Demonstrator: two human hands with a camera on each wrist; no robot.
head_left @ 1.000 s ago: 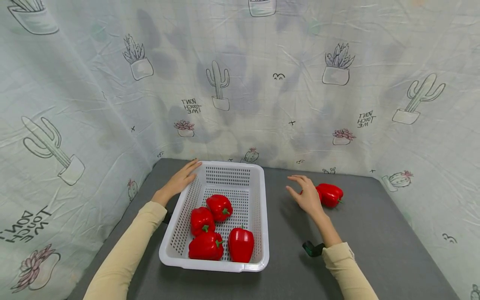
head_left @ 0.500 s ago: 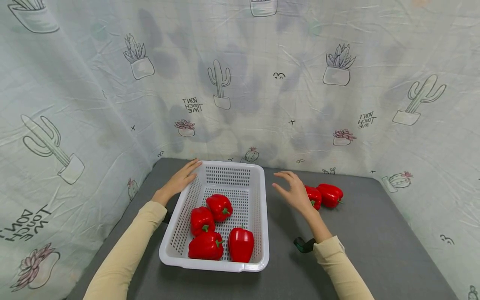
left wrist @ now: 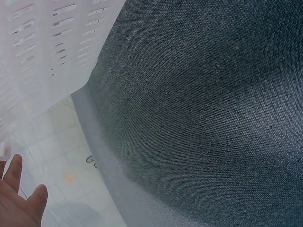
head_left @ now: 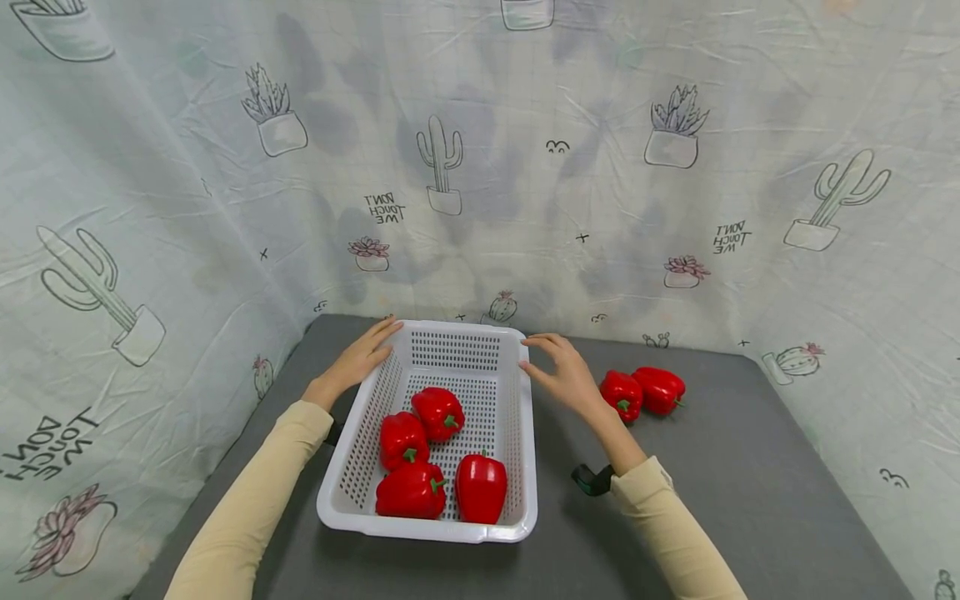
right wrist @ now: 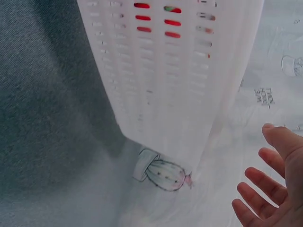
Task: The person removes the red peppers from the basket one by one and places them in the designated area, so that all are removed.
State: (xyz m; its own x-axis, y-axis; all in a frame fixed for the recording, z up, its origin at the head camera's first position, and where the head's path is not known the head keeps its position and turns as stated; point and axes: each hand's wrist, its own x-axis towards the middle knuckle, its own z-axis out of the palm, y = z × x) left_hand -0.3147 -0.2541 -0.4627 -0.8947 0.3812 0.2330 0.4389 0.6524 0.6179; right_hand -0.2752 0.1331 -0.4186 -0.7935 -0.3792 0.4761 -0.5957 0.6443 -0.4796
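The left hand (head_left: 358, 365), fingers loosely extended, is at the far-left corner of the white basket (head_left: 420, 527) on the bench (head_left: 750, 483), and the right hand (head_left: 566, 375), spread wide, is just beside the far-right corner; gripping both sides evenly and holding the basket level should best stop the four red peppers (head_left: 438, 413) inside from rolling. Whether the right fingertips touch is unclear, and the left wrist view cuts its hand off.
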